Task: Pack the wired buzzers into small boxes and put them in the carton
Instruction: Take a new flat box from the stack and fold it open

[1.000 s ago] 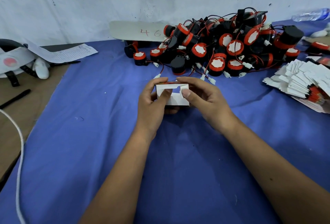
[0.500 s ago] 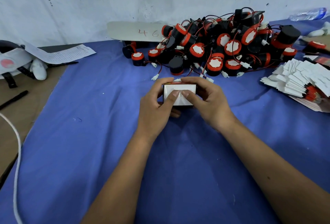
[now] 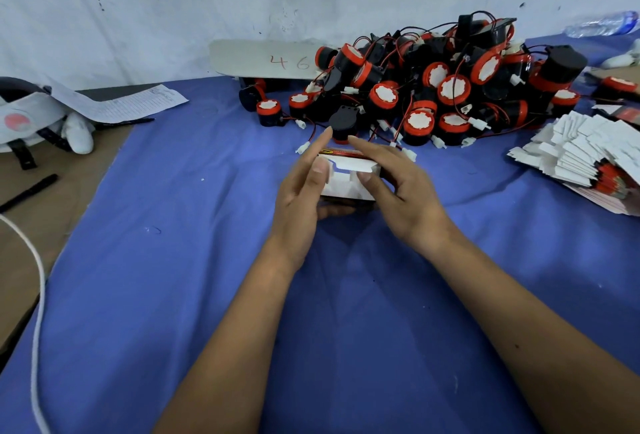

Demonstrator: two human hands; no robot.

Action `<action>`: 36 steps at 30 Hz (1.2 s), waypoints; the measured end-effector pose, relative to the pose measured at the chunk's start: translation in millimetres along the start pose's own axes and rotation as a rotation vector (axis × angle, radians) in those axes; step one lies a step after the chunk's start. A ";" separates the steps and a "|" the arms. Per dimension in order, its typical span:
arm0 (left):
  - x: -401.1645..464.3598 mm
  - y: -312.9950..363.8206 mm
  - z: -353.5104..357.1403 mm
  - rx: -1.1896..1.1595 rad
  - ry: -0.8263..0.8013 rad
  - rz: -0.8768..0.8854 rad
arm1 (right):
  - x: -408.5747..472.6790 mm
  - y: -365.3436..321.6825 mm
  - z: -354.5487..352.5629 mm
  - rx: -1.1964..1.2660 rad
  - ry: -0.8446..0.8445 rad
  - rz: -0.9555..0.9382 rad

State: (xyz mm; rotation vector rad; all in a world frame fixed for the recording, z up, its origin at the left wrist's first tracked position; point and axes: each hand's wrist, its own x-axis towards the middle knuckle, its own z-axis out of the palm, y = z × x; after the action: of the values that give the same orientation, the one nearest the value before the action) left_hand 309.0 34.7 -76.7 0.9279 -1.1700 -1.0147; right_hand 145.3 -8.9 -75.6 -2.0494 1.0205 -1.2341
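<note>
Both hands are on the box (image 3: 346, 184) at the middle of the counter (image 3: 173, 295), just short of the buzzers (image 3: 433, 87) heaped at one o'clock. The left hand (image 3: 301, 198) cups the box's left end: its thumb lies on the white front face, its index finger reaches straight up past the top edge, and the other fingers curl underneath. The right hand (image 3: 398, 191) holds the right end, thumb pressed on the front face beside the tuck flap, its fingers (image 3: 367, 151) stretched almost straight over the red top, a little spread. The flap along the top of the front face looks not fully tucked, though motion blur makes it hard to tell. The box sits raised off the blue cloth between the two hands. At three o'clock a fanned stack of flat boxes (image 3: 581, 153) lies on the counter. At twelve o'clock a card (image 3: 263, 59) marked "46" leans on the wall. At nine o'clock, a paper sheet (image 3: 121, 104) and a pen (image 3: 27, 191).
</note>
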 end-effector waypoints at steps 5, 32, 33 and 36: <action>2.7 -1.6 -4.5 0.166 0.129 0.081 | -5.4 -1.7 0.2 0.163 -0.119 0.051; 3.7 2.7 -9.3 0.484 0.219 0.236 | -4.8 -1.1 1.6 -0.020 -0.039 0.012; 4.0 3.8 -10.1 0.543 0.198 0.265 | -4.7 -0.9 0.2 -0.038 -0.046 -0.004; 3.9 7.4 -10.6 0.750 0.098 0.420 | -5.4 -1.0 -2.5 -0.053 -0.087 -0.049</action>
State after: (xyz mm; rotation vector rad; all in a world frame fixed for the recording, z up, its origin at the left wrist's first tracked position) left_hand 320.9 33.6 -70.2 1.2153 -1.6113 -0.1682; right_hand 141.8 -4.1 -76.4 -2.1607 0.9779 -1.1426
